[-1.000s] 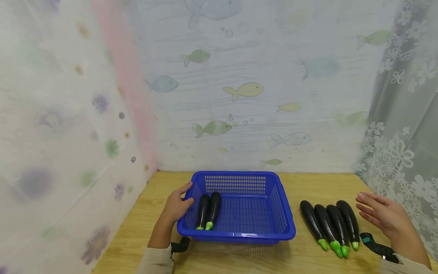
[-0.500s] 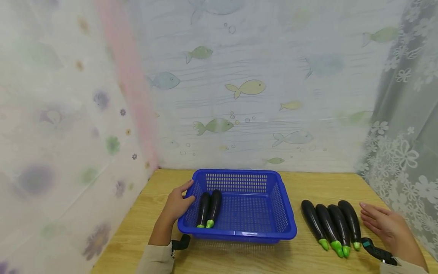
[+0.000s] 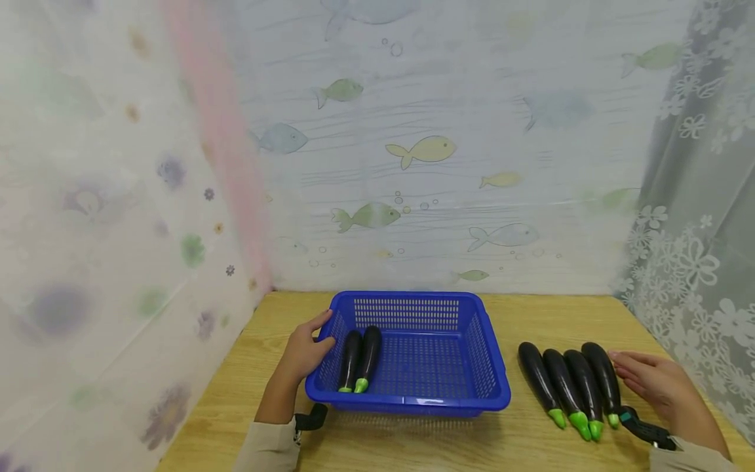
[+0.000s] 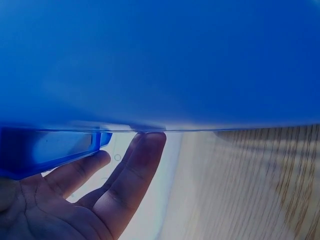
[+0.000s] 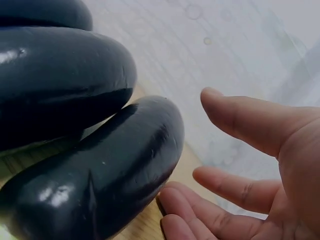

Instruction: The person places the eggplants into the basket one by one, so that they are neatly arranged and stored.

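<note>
head view: a wood-grain table (image 3: 554, 318) before a fish-print sheet (image 3: 436, 229); the left hand (image 3: 307, 349) grips the rim of a blue slotted basket (image 3: 383, 399) bearing two eggplants (image 3: 368, 359); four eggplants (image 3: 566, 387), glossy black with green stems, lie right of it. left wrist: fingertips (image 4: 152, 144) meet the blue rim. right wrist: the right hand (image 5: 295, 172), thumb and fingers apart, is just beside the nearest eggplant (image 5: 120, 165).

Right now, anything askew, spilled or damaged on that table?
Nothing clearly odd. The blue basket sits upright, two eggplants in its left side; four more eggplants lie side by side on the table. No spill shows. A thin dark streak marks the outermost eggplant, nearest the right hand; probably just reflection.
</note>
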Demonstrator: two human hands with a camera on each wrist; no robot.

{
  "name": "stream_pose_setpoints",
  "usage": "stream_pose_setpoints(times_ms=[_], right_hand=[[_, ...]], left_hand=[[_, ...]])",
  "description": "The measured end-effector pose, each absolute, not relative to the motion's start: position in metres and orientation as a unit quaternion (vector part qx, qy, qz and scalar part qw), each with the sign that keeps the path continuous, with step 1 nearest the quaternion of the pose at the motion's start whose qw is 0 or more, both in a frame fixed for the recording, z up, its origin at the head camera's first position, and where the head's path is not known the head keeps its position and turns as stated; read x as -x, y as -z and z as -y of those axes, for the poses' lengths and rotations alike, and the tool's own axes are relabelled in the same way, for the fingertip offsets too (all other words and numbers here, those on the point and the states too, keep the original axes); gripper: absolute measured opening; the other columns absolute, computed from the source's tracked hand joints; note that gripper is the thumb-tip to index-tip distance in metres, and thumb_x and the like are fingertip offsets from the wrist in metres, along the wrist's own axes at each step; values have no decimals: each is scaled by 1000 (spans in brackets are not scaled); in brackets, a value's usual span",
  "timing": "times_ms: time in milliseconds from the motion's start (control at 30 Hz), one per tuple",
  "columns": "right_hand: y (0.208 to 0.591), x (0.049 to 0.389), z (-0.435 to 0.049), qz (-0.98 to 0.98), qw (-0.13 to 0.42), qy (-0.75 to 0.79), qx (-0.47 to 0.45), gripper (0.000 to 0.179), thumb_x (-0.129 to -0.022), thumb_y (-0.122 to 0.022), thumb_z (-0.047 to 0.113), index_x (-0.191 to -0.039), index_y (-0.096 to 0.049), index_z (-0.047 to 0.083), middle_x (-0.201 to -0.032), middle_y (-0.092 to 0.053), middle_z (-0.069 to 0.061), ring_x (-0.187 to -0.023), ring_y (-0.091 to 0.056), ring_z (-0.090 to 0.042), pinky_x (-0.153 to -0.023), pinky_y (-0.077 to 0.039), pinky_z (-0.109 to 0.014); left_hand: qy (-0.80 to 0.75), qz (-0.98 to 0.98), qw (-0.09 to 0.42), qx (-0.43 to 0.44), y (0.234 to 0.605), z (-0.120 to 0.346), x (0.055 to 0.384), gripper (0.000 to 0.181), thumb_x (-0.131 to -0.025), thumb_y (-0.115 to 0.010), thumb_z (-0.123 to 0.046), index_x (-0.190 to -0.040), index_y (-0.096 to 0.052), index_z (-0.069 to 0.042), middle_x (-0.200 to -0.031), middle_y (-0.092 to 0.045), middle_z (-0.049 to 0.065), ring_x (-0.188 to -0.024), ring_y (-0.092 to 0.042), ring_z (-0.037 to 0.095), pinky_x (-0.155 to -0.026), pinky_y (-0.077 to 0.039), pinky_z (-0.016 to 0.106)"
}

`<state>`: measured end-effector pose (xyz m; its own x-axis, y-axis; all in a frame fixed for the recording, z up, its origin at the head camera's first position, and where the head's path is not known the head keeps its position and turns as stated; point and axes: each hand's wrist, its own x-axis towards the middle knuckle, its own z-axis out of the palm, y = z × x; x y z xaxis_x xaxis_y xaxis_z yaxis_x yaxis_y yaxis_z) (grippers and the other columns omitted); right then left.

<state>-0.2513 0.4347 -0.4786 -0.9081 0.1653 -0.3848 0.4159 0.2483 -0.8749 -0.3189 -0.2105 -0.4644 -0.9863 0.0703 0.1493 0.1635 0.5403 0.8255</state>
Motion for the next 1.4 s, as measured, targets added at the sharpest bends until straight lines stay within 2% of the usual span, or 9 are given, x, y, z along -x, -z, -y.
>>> stream_pose_setpoints(times_ms=[67,133,167,233,333,433,700,933,1400], right_hand=[[479,253,-434,-788,96,581,-181,104,-99,-61,53,-157,-10,-17,-116,-71,-8,-85,-60,10,-79,-59,-21],[479,255,-434,-794,93,575,-176,102,-99,-63,50,-156,-13,-19,-106,-67,12,-80,-59,13,-79,-60,-21],[479,255,-434,-798,94,569,-176,103,-99,-63,50,-156,-14,-19,-105,-67,9,-80,-59,12,-79,-60,-22],[480,256,-433,-807,96,556,-177,103,-99,-64,51,-155,-16,-20,-112,-70,-15,-81,-60,9,-80,-61,-26],[481,256,-431,-816,92,540,-187,103,-97,-66,53,-154,-21,-21,-141,-49,-41,-83,-61,4,-80,-62,-30],[482,256,-429,-822,85,528,-193,101,-97,-66,52,-153,-23,-21,-152,-36,-41,-83,-61,2,-79,-63,-31],[482,254,-426,-820,88,532,-190,101,-97,-68,47,-153,-20,-22,-130,-58,-39,-80,-65,1,-79,-63,-34],[481,258,-426,-826,82,522,-198,102,-94,-71,49,-151,-25,-22,-140,-49,-42,-81,-65,-3,-77,-63,-35],[485,260,-427,-842,71,497,-198,100,-93,-71,50,-148,-31,-23,-132,-53,-42,-81,-67,-7,-73,-63,-33]], left_hand=[[479,874,46,65,465,211,319,64,-96,-63,-12,-158,-45,-15,-165,-40,10,-127,-61,49,-88,-61,55],[481,873,46,65,465,211,318,64,-96,-63,-12,-158,-45,-15,-165,-40,10,-126,-62,49,-86,-62,55],[483,872,45,65,465,211,318,64,-96,-63,-12,-158,-45,-15,-165,-40,10,-126,-62,49,-86,-62,55],[483,872,45,64,465,211,319,64,-96,-63,-12,-157,-46,-16,-165,-40,9,-126,-62,49,-86,-62,55],[483,872,46,64,465,210,320,64,-96,-63,-12,-157,-46,-16,-165,-41,8,-126,-62,48,-86,-62,54],[481,873,49,66,465,210,321,64,-95,-63,-11,-157,-47,-16,-164,-42,8,-126,-63,47,-87,-62,53],[483,872,50,67,467,210,320,64,-95,-63,-12,-157,-47,-16,-164,-42,7,-126,-63,47,-87,-62,54],[484,871,53,62,466,210,320,64,-94,-65,-12,-156,-48,-17,-164,-43,5,-124,-64,46,-85,-63,53],[478,874,52,65,466,210,319,64,-95,-64,-12,-157,-47,-16,-164,-42,6,-125,-64,46,-86,-62,52]])
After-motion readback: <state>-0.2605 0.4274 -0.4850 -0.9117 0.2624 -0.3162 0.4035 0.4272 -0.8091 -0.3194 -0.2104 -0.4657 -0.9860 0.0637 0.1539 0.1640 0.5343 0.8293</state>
